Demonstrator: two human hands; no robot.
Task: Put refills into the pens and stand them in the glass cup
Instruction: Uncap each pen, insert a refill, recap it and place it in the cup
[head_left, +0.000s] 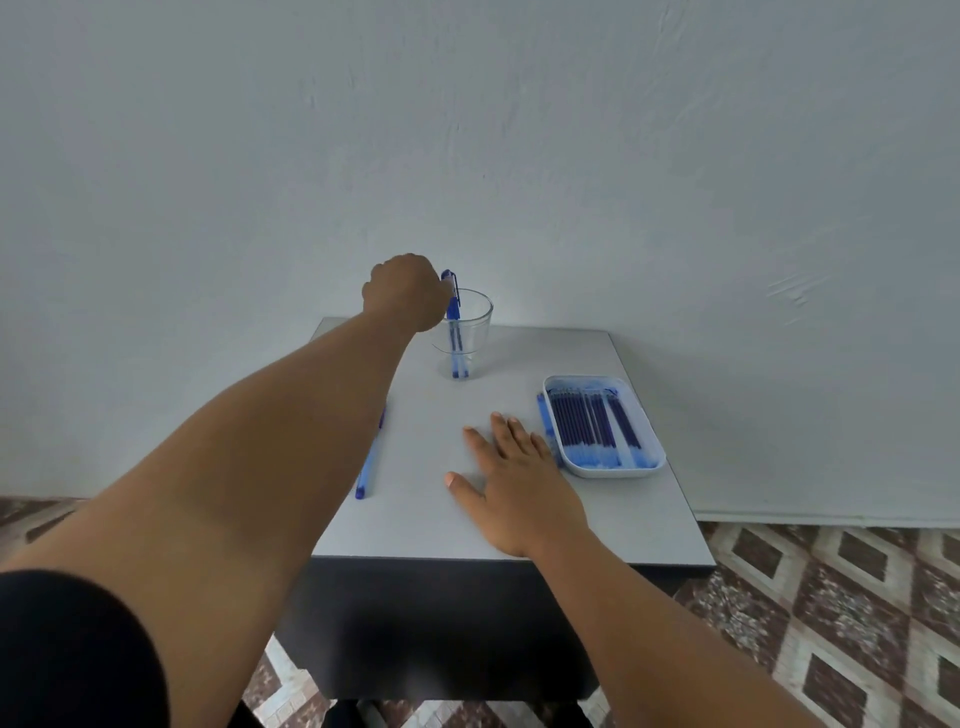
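Tipping is the main risk; the left hand (408, 292) reaches to the cup (463, 332) at the far side of the surface (441, 467), its grip curled about a pen (453, 312) whose lower end stands in the glass; a careless release or a knock from the knuckles could topple the light cup. The right hand (514, 483) lies flat, fingers apart, holding nothing, just beside the tray (605, 470) of refills (592, 423). Another pen (368, 467) lies partly under the left forearm, so a drawn-back arm might sweep it off.
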